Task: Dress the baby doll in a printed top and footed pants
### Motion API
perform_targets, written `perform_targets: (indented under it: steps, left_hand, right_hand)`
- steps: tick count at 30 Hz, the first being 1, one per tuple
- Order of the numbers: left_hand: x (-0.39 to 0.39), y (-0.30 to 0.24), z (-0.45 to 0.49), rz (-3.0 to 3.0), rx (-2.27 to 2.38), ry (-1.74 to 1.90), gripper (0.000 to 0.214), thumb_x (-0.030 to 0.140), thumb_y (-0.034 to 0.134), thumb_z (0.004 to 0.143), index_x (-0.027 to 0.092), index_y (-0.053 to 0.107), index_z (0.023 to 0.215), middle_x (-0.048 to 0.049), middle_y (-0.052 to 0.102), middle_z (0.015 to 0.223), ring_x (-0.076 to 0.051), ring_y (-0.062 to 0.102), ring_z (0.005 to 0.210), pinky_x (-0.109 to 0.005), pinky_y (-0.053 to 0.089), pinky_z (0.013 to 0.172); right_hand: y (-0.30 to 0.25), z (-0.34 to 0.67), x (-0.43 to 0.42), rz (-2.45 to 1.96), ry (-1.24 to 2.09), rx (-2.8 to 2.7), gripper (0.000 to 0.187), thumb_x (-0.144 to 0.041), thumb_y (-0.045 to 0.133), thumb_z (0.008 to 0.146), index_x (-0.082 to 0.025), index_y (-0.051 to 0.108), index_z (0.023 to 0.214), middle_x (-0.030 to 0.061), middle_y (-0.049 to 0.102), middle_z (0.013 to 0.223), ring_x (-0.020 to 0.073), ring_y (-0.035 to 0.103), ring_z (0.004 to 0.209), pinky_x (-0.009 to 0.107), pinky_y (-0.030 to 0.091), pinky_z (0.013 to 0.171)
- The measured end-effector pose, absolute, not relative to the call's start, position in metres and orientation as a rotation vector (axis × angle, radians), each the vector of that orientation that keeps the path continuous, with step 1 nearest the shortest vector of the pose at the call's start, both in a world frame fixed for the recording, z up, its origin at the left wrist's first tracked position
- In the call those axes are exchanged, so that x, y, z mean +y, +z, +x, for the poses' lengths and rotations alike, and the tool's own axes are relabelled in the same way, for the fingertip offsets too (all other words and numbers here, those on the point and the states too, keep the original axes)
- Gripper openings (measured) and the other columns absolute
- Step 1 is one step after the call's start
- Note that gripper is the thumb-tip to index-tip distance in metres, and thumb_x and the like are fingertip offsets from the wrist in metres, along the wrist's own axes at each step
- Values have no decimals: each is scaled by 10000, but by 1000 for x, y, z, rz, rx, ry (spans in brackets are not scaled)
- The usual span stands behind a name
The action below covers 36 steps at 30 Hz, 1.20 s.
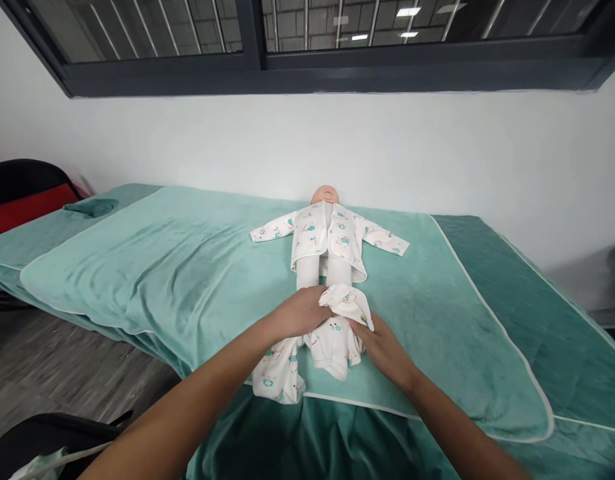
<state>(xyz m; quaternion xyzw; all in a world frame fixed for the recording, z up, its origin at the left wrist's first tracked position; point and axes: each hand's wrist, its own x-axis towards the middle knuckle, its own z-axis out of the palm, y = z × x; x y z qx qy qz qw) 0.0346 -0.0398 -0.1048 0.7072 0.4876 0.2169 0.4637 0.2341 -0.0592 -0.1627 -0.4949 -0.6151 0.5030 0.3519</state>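
A baby doll (325, 194) lies on its back on a light green blanket, head toward the wall. It wears a white printed jacket (310, 233) with both sleeves spread out and white leg coverings (307, 272). Matching printed baby pants (335, 340) are bunched around its lower legs. My left hand (300, 312) grips the pants at the left side of the waistband. On the right side, my right hand (380, 343) pinches the same fabric. Folds of cloth hide most of my fingertips and the doll's feet.
The light green blanket (187, 267) is spread over a bed with a darker green cover (512, 293). A white wall (437, 153) with a dark-framed window (287, 81) stands behind. A red and black chair (32, 200) is at left, and a black item (47, 440) sits at lower left.
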Motion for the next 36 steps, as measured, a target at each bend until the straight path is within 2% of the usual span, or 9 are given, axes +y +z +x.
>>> perform_targets:
  steps: [3, 7, 11, 15, 19, 22, 29, 36]
  left_hand:
    - [-40, -101, 31, 1545, 1084, 604, 280, 392, 611, 873, 209, 682, 1073, -61, 728, 1154, -279, 652, 1082, -360, 488, 886]
    - [-34, -96, 23, 1283, 846, 571, 443, 330, 737, 796, 206, 665, 1215, -80, 710, 1214, -255, 649, 1109, -358, 492, 919]
    - [-24, -93, 18, 1286, 774, 466, 532, 261, 795, 726, 208, 655, 1236, -82, 700, 1230, -269, 631, 1158, -373, 492, 945]
    - [-9, -96, 24, 1452, 890, 543, 378, 248, 727, 742, 184, 679, 1110, -66, 718, 1113, -278, 650, 1078, -381, 491, 908]
    - [4, -100, 33, 1663, 1036, 731, 263, 299, 680, 769, 182, 660, 1005, -49, 704, 1058, -260, 645, 1019, -344, 486, 851]
    - [10, -103, 37, 1803, 1119, 856, 158, 277, 591, 815, 194, 627, 945, -23, 695, 997, -230, 638, 968, -315, 471, 819]
    - [33, -110, 43, 1944, 1386, 969, 233, 174, 494, 820, 230, 622, 1006, -15, 709, 1009, -226, 635, 982, -329, 458, 883]
    - [40, -124, 47, 2129, 1633, 909, 179, 205, 454, 889, 225, 593, 1000, -84, 689, 1047, -274, 615, 981, -366, 443, 824]
  right_hand:
    - [-166, 234, -55, -1235, 1166, -1552, 368, -458, 533, 915, -238, 672, 1175, 79, 715, 1170, 306, 620, 1117, 458, 465, 1027]
    - [-172, 237, -41, -1285, 945, -1504, 243, -432, 490, 887, -253, 626, 981, 65, 690, 933, 292, 612, 967, 441, 489, 912]
    - [-178, 237, -26, -1301, 851, -1460, 215, -474, 525, 831, -276, 555, 911, 65, 667, 895, 302, 596, 915, 426, 482, 811]
    - [-181, 234, -16, -1295, 795, -1489, 242, -516, 523, 828, -277, 518, 869, 58, 658, 871, 297, 594, 875, 417, 471, 779]
    - [-181, 235, -4, -1336, 629, -1554, 236, -514, 498, 836, -281, 472, 819, 41, 634, 796, 265, 573, 755, 393, 451, 707]
    - [-181, 237, 9, -1365, 566, -1592, 225, -498, 489, 842, -278, 447, 819, 43, 648, 770, 260, 584, 719, 378, 446, 675]
    - [-184, 234, 43, -1336, 455, -1724, 215, -477, 456, 866, -267, 485, 899, 78, 693, 857, 297, 649, 808, 364, 442, 712]
    - [-183, 240, 71, -1356, 385, -1852, 308, -524, 437, 893, -241, 536, 961, 119, 708, 917, 319, 661, 844, 361, 428, 730]
